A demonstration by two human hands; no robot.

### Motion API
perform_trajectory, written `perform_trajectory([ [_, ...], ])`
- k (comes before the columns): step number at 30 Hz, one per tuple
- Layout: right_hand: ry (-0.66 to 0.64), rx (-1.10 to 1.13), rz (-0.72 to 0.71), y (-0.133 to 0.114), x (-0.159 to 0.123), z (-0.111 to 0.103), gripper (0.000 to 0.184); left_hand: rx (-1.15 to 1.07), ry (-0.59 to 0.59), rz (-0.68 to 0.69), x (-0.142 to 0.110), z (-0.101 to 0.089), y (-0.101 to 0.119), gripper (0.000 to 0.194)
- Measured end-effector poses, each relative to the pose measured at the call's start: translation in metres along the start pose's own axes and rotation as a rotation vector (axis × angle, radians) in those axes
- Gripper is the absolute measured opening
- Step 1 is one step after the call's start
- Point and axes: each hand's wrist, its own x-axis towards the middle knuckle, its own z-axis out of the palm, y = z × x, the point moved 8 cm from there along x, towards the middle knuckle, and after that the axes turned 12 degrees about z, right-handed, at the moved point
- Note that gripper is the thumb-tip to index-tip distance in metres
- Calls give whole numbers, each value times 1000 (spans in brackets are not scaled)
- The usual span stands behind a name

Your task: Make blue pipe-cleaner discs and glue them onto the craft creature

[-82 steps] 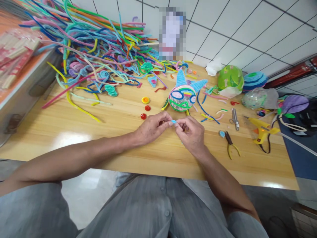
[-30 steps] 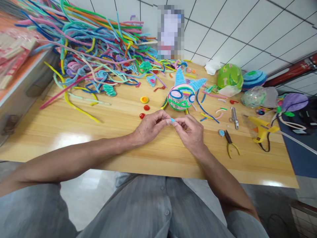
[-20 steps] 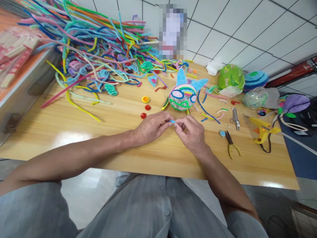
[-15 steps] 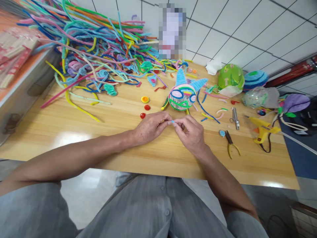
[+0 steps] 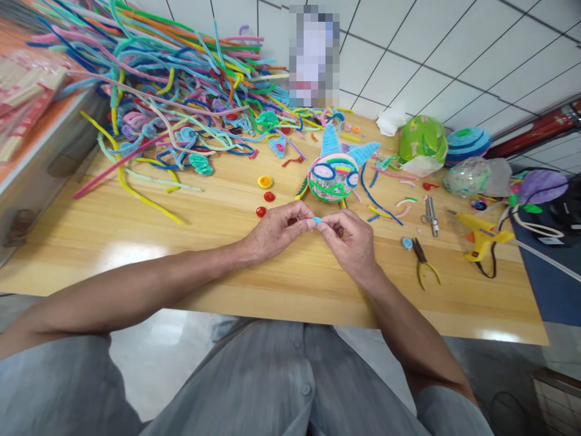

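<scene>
My left hand (image 5: 276, 232) and my right hand (image 5: 348, 242) meet fingertip to fingertip just above the wooden table (image 5: 181, 254). Both pinch a small light-blue pipe-cleaner piece (image 5: 317, 220); most of it is hidden by the fingers. Just beyond my hands sits a round craft ball (image 5: 332, 175) wrapped in coloured pipe cleaners, with two blue pointed ears and looped eyes. Three small round coils (image 5: 265, 181), yellow and red, lie to the left of my left hand.
A big heap of coloured pipe cleaners (image 5: 172, 79) covers the far left of the table. To the right lie pliers (image 5: 423, 261), small scissors (image 5: 430, 217), a yellow glue gun (image 5: 480, 233), a green ball (image 5: 422, 142) and a blue coil stack (image 5: 467, 142).
My hands stay in the same spot with the blue piece between the fingertips; only small finger movements and slight camera shifts show.
</scene>
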Motion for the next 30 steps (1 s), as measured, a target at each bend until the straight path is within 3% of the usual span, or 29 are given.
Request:
perform_trajectory([
  [4,-4,-60,-83,-5,-2,2,12,232,-82,134,4,-1,11,15],
  [8,8,-94,-144,-9,-4,3,12,338,-123,241,5,-1,19,14],
  [19,-14,60,43,2,0,1,10,57,7,46,2,-4,6,22],
  [23,-24,52,39,3,1,2,12,19,-27,24,3,-1,3,24],
  [26,-17,-10,-21,1,0,2,11,176,-84,91,5,-2,8,16],
  [30,8,-128,-149,-8,-4,3,13,364,-126,278,5,-1,21,11],
])
